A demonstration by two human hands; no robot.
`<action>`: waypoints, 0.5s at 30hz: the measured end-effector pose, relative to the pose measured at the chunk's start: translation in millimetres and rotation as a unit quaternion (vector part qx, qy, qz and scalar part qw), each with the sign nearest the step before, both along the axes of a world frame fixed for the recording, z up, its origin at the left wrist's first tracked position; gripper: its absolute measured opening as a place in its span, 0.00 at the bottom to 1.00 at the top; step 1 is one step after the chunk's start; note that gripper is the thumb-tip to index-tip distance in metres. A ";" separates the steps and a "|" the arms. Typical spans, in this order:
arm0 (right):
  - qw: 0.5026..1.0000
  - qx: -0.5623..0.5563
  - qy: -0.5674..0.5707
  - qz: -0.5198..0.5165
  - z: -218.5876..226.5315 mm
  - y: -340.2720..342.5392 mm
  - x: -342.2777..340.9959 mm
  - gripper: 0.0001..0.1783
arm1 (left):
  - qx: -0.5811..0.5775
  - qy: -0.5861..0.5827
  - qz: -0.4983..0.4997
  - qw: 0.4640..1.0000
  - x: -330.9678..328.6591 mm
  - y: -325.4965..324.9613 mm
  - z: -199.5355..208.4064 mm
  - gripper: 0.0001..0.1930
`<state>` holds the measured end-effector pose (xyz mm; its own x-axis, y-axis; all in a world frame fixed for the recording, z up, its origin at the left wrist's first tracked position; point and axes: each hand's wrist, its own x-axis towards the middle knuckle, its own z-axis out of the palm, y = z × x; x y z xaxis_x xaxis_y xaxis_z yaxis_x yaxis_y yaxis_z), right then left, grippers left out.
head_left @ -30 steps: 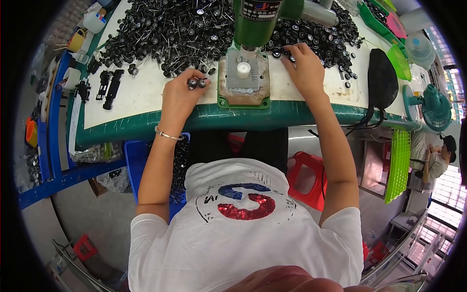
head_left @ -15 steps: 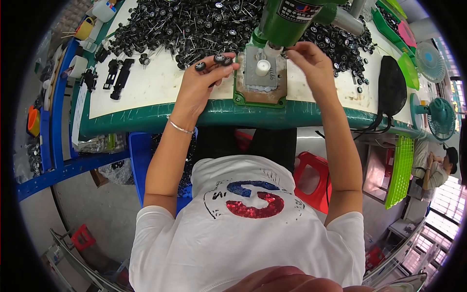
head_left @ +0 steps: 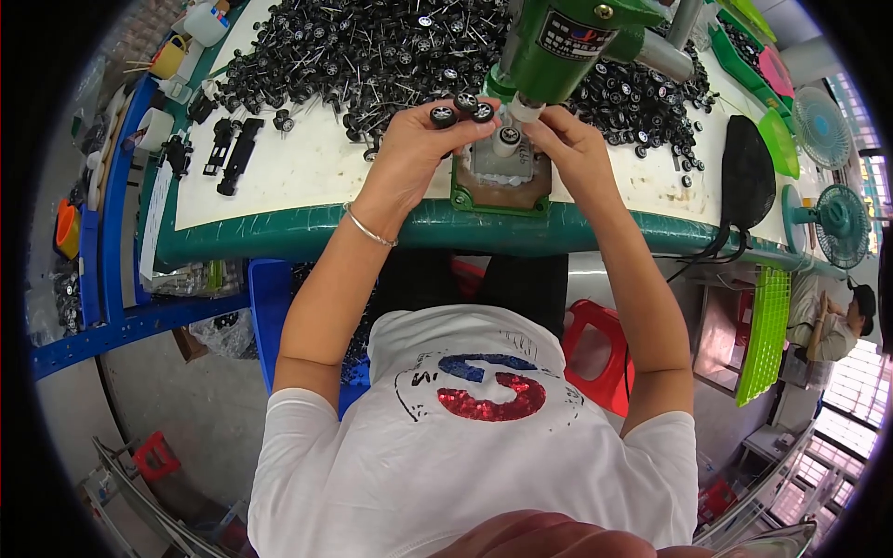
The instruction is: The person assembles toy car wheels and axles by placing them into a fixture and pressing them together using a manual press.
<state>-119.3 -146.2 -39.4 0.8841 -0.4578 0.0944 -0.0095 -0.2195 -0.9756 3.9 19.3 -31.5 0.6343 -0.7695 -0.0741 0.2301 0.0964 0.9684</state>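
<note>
My left hand [head_left: 414, 153] is closed around several small black toy wheels [head_left: 443, 117] with silver hubs, which poke out above the fingers. Its fingertips reach over the left side of the press base plate [head_left: 493, 172]. On that plate a white round post [head_left: 505, 149] carries one wheel [head_left: 509, 135], hub up. Above and slightly right of it is the pale ram tip [head_left: 526, 109] of a green press [head_left: 549, 56]. My right hand [head_left: 579, 153] has thumb and forefinger drawn together beside the ram tip; whatever they pinch is hidden.
A large heap of black wheels and axles [head_left: 372, 65] spreads behind the press, with more wheels [head_left: 637, 102] to its right. Black toy chassis parts [head_left: 239, 156] lie at left. A black bag [head_left: 747, 172] and fans [head_left: 842, 223] are at right.
My left hand has moved right with its wheels, up to the press. My right hand has shifted slightly left and down. A wheel now sits on the white post, which was bare before.
</note>
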 end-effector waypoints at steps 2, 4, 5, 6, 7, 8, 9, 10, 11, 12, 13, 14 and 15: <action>0.999 0.026 -0.020 -0.014 -4.5 -4.6 -3.2 0.17 | 0.011 -0.007 0.004 1.000 0.4 -0.5 3.4 0.12; 0.997 0.051 -0.041 -0.027 0.8 -9.2 -6.6 0.18 | 0.039 -0.041 0.004 0.998 0.7 -0.3 2.3 0.09; 0.996 0.059 -0.054 -0.042 8.1 -10.7 -9.0 0.18 | 0.063 -0.059 0.010 0.996 -0.8 0.5 7.9 0.07; 0.994 0.066 -0.067 -0.058 13.2 -13.9 -10.9 0.19 | 0.061 -0.062 0.011 0.996 -1.6 -1.5 7.5 0.07; 0.993 0.071 -0.068 -0.068 16.7 -19.8 -13.1 0.18 | 0.019 -0.086 0.015 0.996 -3.1 -4.1 5.5 0.08; 0.991 0.070 -0.086 -0.071 21.9 -25.6 -15.3 0.17 | -0.022 -0.110 0.017 0.994 -4.2 -6.1 4.9 0.09; 0.988 0.081 -0.100 -0.080 28.7 -31.1 -16.7 0.17 | -0.021 -0.168 0.014 0.985 -4.8 -6.9 6.1 0.09; 0.985 0.094 -0.113 -0.090 37.8 -36.0 -17.8 0.16 | -0.023 -0.170 0.013 0.985 -6.5 -8.7 9.1 0.09; 0.982 0.085 -0.123 -0.116 45.9 -42.7 -18.2 0.15 | 0.000 -0.159 0.004 0.987 -9.2 -10.8 13.1 0.10; 0.978 0.091 -0.144 -0.120 53.1 -50.4 -19.5 0.14 | 0.023 -0.147 -0.005 0.989 -10.9 -13.0 15.5 0.10; 0.976 0.092 -0.168 -0.104 62.1 -59.7 -20.2 0.14 | 0.019 -0.169 -0.001 0.985 -10.9 -15.2 13.9 0.10; 0.973 0.094 -0.192 -0.088 74.9 -63.7 -17.5 0.14 | 0.020 -0.169 -0.002 0.985 -10.8 -17.6 11.9 0.10; 0.966 0.081 -0.218 -0.113 88.8 -64.7 -11.6 0.14 | 0.005 -0.179 0.011 0.984 -10.6 -19.7 9.7 0.10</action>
